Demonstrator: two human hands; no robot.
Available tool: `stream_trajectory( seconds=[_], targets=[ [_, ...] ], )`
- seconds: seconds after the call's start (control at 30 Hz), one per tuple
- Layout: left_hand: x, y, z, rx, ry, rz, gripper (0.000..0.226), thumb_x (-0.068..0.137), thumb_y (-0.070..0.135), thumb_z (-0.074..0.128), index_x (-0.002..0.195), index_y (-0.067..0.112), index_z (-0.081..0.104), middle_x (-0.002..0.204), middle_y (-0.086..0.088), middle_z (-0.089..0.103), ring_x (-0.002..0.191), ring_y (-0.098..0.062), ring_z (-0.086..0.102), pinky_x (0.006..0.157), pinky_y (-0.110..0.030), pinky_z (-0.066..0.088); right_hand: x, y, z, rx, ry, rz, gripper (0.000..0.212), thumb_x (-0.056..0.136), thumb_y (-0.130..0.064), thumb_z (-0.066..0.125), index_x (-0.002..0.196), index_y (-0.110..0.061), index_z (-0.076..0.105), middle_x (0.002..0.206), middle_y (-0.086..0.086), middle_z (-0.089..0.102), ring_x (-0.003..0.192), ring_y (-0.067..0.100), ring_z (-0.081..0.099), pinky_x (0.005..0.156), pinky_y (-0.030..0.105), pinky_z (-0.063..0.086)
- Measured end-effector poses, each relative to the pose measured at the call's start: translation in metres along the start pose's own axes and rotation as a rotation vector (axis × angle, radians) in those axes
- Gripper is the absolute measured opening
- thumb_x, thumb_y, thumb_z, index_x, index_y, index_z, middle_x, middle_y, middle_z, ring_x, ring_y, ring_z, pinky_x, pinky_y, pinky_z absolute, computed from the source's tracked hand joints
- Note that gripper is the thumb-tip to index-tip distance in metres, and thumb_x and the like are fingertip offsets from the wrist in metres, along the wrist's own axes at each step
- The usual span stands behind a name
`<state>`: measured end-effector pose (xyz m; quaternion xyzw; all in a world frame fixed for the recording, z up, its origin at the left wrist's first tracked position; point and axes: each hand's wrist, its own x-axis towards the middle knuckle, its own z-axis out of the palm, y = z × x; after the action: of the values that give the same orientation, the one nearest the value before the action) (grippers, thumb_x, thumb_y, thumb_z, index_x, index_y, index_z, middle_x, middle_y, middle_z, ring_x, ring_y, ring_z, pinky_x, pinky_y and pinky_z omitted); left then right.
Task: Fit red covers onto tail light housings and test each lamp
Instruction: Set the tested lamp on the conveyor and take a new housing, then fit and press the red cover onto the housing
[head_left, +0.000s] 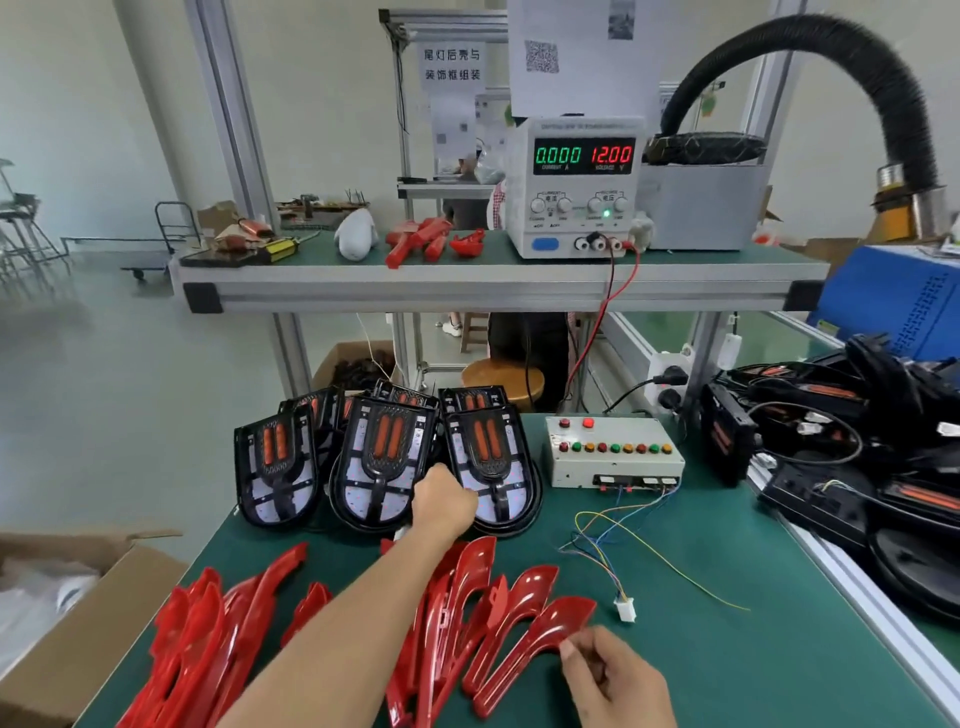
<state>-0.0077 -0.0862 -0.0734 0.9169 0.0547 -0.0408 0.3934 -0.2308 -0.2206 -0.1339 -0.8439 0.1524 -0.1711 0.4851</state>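
Red covers (524, 639) lay fanned across the green mat (779, 675) near the front edge, housings (384, 467) propped just behind. Right hand (615, 680) pinched the rightmost cover's edge; left hand (441, 501) curled around a middle housing's rim (power supply (576, 187) read 12.00).

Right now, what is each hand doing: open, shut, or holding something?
Left hand: reaches to the tail light housings, fingers curled at one's rim; the grip itself is hidden.
Right hand: pinches the edge of a red cover.
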Motion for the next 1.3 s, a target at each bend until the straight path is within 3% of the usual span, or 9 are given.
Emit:
stream_trajectory(
  seconds=[0.27, 0.37, 0.5, 0.67, 0.73, 0.87, 1.0, 1.17, 1.3],
  targets=[
    [0.000, 0.006, -0.016, -0.322, 0.013, 0.036, 0.016, 0.088, 0.005, 0.060, 0.101, -0.005, 0.061, 0.098, -0.025, 0.069, 0.077, -0.032, 0.064, 0.078, -0.058, 0.059, 0.000, -0.002, -0.003, 0.026, -0.038, 0.040, 0.017, 0.088, -0.027, 0.072, 0.077, -0.038, 0.068, 0.054, -0.010, 0.052, 0.049, 0.003, 0.044, 0.054, 0.013, 0.039],
    [-0.010, 0.025, -0.036, -0.413, -0.018, 0.127, 0.006, 0.091, 0.006, 0.064, 0.097, 0.004, 0.066, 0.096, -0.018, 0.073, 0.088, -0.036, 0.073, 0.075, -0.053, 0.063, 0.000, -0.002, -0.004, 0.035, -0.043, 0.078, 0.019, 0.089, -0.027, 0.071, 0.078, -0.041, 0.067, 0.062, -0.004, 0.062, 0.053, 0.006, 0.053, 0.062, 0.018, 0.048],
    [-0.034, 0.057, -0.070, -0.472, -0.199, 0.281, 0.012, 0.096, 0.001, 0.062, 0.107, 0.004, 0.066, 0.105, -0.016, 0.076, 0.094, -0.030, 0.075, 0.079, -0.047, 0.065, -0.004, -0.008, -0.017, 0.239, 0.095, 0.135, 0.026, 0.094, -0.012, 0.069, 0.075, -0.029, 0.072, 0.069, 0.002, 0.072, 0.057, 0.012, 0.064, 0.068, 0.039, 0.057],
    [-0.092, 0.090, -0.100, -0.189, -0.534, 0.555, 0.021, 0.099, 0.001, 0.061, 0.119, 0.005, 0.065, 0.108, -0.013, 0.077, 0.100, -0.029, 0.075, 0.087, -0.048, 0.062, 0.004, -0.020, -0.078, 0.683, 0.374, 0.080, 0.022, 0.104, -0.018, 0.053, 0.105, -0.022, 0.074, 0.105, 0.011, 0.075, 0.080, 0.013, 0.071, 0.066, 0.026, 0.059],
    [-0.118, 0.098, -0.095, 0.028, -0.680, 0.643, 0.011, 0.098, 0.005, 0.062, 0.107, 0.010, 0.066, 0.090, -0.013, 0.073, 0.083, -0.025, 0.074, 0.080, -0.046, 0.062, 0.012, -0.019, -0.109, 0.858, 0.262, 0.163, 0.040, 0.102, -0.046, 0.045, 0.125, -0.021, 0.066, 0.125, 0.011, 0.069, 0.103, 0.021, 0.070, 0.083, 0.038, 0.056],
    [-0.147, 0.097, -0.057, 0.608, -0.681, 0.894, 0.011, 0.096, 0.013, 0.061, 0.101, 0.004, 0.062, 0.078, -0.014, 0.057, 0.067, -0.021, 0.048, 0.062, -0.035, 0.041, 0.014, -0.007, -0.156, 1.112, -0.365, 0.368, 0.094, 0.084, -0.087, 0.038, 0.137, -0.014, 0.062, 0.141, 0.022, 0.060, 0.129, 0.043, 0.058, 0.102, 0.059, 0.050],
    [-0.162, 0.081, -0.009, 0.855, -0.673, 0.900, 0.001, 0.087, 0.001, 0.055, 0.088, 0.002, 0.055, 0.079, -0.015, 0.057, 0.076, -0.033, 0.052, 0.065, -0.043, 0.046, 0.003, 0.015, -0.149, 0.820, -0.517, 0.499, 0.080, 0.091, -0.080, 0.041, 0.132, -0.016, 0.066, 0.137, 0.020, 0.063, 0.129, 0.040, 0.059, 0.102, 0.053, 0.052],
    [-0.160, 0.066, 0.014, 0.851, -0.710, 0.854, 0.018, 0.093, 0.003, 0.054, 0.107, 0.002, 0.064, 0.098, -0.018, 0.066, 0.091, -0.035, 0.059, 0.063, -0.035, 0.042, -0.001, 0.019, -0.123, 0.359, -0.234, 0.386, 0.047, 0.102, -0.050, 0.047, 0.112, -0.012, 0.074, 0.101, 0.006, 0.079, 0.095, 0.022, 0.076, 0.077, 0.032, 0.058],
    [-0.152, 0.056, 0.012, 0.721, -0.749, 0.821, 0.028, 0.099, 0.014, 0.058, 0.125, 0.009, 0.066, 0.111, -0.015, 0.070, 0.098, -0.030, 0.059, 0.075, -0.035, 0.043, -0.003, 0.019, -0.111, -0.067, -0.041, 0.247, 0.047, 0.107, -0.046, 0.039, 0.086, -0.019, 0.071, 0.074, -0.003, 0.075, 0.072, 0.014, 0.071, 0.070, 0.034, 0.053]
  ],
)
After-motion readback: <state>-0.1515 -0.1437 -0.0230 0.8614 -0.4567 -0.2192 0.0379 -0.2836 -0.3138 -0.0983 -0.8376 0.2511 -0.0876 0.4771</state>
